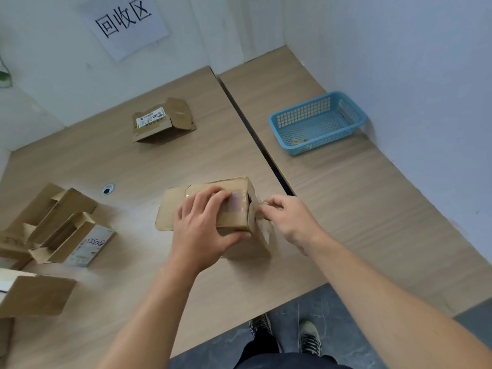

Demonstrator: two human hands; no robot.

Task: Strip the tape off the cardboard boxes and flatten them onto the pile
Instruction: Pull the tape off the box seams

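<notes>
Now my left hand (205, 227) holds the cardboard box (170, 209) down near the middle of the wooden table (127, 166), thumb curled round its near side. My right hand (288, 219) pinches clear tape (263, 230) at the box's right end.

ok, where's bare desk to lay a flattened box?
The right desk nearer than the blue basket is bare. So is the stretch between the far box and the held box. Left edge is crowded with opened boxes.
</notes>
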